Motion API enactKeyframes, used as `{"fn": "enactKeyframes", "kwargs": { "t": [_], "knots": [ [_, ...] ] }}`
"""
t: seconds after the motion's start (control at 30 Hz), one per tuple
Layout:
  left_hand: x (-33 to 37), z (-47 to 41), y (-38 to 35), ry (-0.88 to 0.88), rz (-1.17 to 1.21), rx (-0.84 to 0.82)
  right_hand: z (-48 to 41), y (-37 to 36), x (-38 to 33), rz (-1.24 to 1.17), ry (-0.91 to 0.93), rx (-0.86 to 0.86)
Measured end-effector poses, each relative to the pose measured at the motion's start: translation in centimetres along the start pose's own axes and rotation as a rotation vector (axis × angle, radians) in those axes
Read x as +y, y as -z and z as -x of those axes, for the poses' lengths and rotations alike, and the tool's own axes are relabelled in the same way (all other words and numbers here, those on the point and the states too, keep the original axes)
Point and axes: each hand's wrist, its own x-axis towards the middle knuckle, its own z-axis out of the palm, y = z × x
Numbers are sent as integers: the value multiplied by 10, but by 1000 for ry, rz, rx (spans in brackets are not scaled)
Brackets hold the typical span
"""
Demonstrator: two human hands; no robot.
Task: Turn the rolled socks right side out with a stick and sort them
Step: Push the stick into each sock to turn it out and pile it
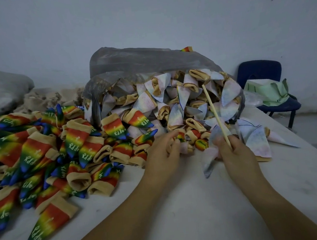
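A big clear plastic bag (pixel 148 57) lies open on the white table (pixel 190 203), spilling several pale inside-out rolled socks (pixel 173 103). On the left lies a heap of rainbow socks (pixel 41 153) printed "happy", right side out. My right hand (pixel 235 155) grips a thin wooden stick (pixel 213 113) that points up and to the left, and also holds a pale inside-out sock (pixel 211 159) that hangs below the fingers. My left hand (pixel 162 154) reaches into the small socks at the foot of the pile, fingers curled around one of them (pixel 182 137).
A dark blue chair (pixel 260 70) with a pale green bag (pixel 268 93) on it stands at the right beyond the table edge. A second plastic bag (pixel 1 89) of beige material lies at the back left. More pale socks (pixel 255 136) lie right of my right hand.
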Motion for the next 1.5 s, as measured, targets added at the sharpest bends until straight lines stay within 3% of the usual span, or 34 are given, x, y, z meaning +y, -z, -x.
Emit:
{"fn": "enactKeyframes", "kwargs": {
  "t": [0.17, 0.27, 0.5, 0.73, 0.93, 1.13, 1.5],
  "knots": [
    [-12, -4, -3, -63, -490, -143, 0, -3, 3, 34, 8, -34],
    [-16, 0, -7, -125, -541, -199, 1, -4, 3, 66, 8, -66],
    [-7, 2, -2, -195, -596, -136, 2, -5, 2, 123, -19, -153],
    [13, 5, 2, -346, -331, 261, 6, -5, -13, -93, -102, -79],
    [16, 11, -6, -367, -60, -33, 12, -14, -19, -517, -198, -229],
    [22, 13, -9, 3, 311, -160, 15, -14, -17, -239, 1, -181],
    [31, 11, -15, 449, 1065, -64, 15, -22, -17, -244, 126, -221]
  ]
}}
